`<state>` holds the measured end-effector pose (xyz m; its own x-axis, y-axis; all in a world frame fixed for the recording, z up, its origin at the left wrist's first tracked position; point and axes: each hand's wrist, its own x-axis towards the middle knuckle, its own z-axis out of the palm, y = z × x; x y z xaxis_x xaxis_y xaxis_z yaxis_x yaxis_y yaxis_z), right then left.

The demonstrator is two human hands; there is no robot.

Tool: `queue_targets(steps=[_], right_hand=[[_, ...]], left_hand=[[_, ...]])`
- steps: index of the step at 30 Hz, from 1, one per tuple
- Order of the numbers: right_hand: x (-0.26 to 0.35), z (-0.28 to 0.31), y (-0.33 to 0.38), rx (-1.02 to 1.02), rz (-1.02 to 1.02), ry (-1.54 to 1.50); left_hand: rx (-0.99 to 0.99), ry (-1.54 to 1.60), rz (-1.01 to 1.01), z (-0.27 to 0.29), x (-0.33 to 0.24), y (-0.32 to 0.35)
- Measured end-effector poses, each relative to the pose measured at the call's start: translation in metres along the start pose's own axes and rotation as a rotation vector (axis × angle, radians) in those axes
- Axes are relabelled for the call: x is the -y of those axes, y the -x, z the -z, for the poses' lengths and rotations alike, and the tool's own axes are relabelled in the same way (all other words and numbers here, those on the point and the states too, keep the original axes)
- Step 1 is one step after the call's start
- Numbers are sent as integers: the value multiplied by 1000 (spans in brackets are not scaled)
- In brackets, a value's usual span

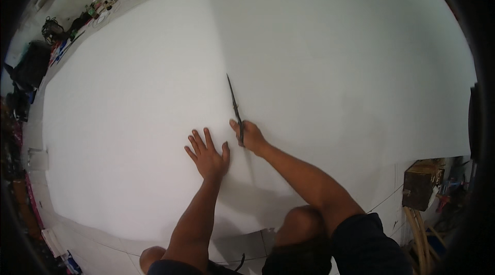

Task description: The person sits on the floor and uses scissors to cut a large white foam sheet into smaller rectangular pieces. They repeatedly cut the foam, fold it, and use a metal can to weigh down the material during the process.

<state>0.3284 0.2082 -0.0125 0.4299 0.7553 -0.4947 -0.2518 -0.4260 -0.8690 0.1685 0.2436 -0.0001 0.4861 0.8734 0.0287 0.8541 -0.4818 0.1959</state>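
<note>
A very large white sheet [309, 58] is spread over the pale tiled floor [93, 244] and fills most of the view, with a faint straight crease running up its middle. Dark clutter of bags and small objects [36, 63] lines the floor along the sheet's left edge, too small and bent by the lens to tell apart. At the lower right, just off the sheet, stands a dark wooden box [420, 182] with pale canes or hoses [420, 239] beside it. The person's bare knee [301, 223] rests at the sheet's near edge between the two forearms. The left hand [208, 155] lies flat on the sheet, fingers spread wide, just beside the crease. The right hand [250, 136] is closed around the handle of long dark scissors [234, 102], whose blades point away up the crease; they look closed, though that is hard to tell.
</note>
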Motion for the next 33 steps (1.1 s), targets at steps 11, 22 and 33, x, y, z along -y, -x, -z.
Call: queue_targets(steps=[11,22,33], right_hand=[[-5,1,-6,-110,8,171],[57,2,-50,-136,-19,162],[144,10,-231,-142,45,210]], left_hand=[[225,26,77,6,0,-13],[226,4,16,-3,6,-14],[147,122,142,15,-7,-39]])
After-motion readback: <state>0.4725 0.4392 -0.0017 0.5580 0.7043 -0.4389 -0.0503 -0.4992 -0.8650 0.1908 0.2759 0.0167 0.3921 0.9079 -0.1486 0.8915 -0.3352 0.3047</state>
